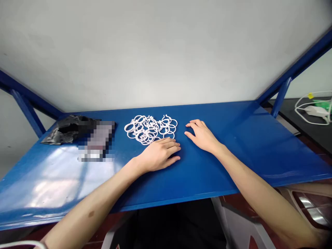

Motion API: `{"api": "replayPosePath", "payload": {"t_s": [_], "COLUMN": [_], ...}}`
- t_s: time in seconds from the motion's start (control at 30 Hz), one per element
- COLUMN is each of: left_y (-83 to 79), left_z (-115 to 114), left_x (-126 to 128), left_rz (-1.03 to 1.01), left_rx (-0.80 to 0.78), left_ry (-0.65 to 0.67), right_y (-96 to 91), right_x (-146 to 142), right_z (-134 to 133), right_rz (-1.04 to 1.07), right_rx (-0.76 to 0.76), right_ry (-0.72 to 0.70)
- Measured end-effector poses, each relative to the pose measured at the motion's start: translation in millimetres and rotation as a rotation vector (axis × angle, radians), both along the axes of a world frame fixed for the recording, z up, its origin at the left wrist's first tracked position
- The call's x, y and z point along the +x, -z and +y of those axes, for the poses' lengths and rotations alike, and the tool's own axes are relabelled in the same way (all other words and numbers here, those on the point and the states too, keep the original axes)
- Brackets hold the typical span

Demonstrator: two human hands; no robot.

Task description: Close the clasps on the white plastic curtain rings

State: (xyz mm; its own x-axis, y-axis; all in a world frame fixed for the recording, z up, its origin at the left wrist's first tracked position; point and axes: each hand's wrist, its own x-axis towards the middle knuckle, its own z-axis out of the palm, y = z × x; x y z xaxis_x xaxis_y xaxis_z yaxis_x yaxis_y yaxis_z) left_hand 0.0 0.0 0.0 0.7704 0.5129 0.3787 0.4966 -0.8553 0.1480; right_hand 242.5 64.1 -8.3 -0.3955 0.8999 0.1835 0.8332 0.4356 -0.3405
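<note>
A pile of thin white rings with small clasp-like ends (145, 129) lies at the middle of the blue table. They look like plastic; I cannot tell their exact kind. My left hand (162, 152) lies palm down at the near edge of the pile, fingers stretched out to the right and covering part of a ring. To the right of the pile, apart from it, my right hand (201, 135) is over the tabletop with its thumb and fingers spread and nothing between them.
A crumpled black plastic bag (68, 129) and a pixelated block-like object (98, 141) lie on the table's left (59, 186). Blue braces (282, 97) stand at both sides, before a pale wall. A white charger with a cable (316, 111) sits on a dark surface at right.
</note>
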Motion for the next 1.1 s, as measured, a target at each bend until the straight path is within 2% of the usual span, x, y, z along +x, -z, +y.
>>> {"api": "replayPosePath", "payload": {"t_s": [0.37, 0.6, 0.67, 0.77, 0.83, 0.97, 1.1], "left_y": [-3.2, -3.1, -3.2, -0.6, 3.0, 5.9, -2.9], "left_z": [1, 2, 5, 13, 19, 24, 18], "left_x": [0, -2, -6, -15, -22, -28, -21], "left_rz": [-0.017, -0.061, -0.099, -0.116, -0.072, -0.047, -0.144], "left_rx": [0.072, 0.117, 0.16, 0.225, 0.247, 0.219, 0.195], "left_ry": [-0.068, -0.064, -0.149, -0.384, -0.486, -0.498, -0.437], "right_y": [-6.6, -7.9, -8.3, -8.7, -8.3, -5.5, -3.9], "right_x": [0, 0, 0, 0, 1, 3, -1], "right_z": [-3, -4, -5, -5, -5, -3, -3], "right_rz": [-0.054, -0.073, -0.071, -0.064, -0.06, -0.039, 0.049], "right_rx": [-0.018, -0.029, -0.028, -0.033, -0.035, -0.024, 0.008], "right_ry": [-0.016, -0.02, -0.025, -0.033, -0.036, -0.037, -0.062]}}
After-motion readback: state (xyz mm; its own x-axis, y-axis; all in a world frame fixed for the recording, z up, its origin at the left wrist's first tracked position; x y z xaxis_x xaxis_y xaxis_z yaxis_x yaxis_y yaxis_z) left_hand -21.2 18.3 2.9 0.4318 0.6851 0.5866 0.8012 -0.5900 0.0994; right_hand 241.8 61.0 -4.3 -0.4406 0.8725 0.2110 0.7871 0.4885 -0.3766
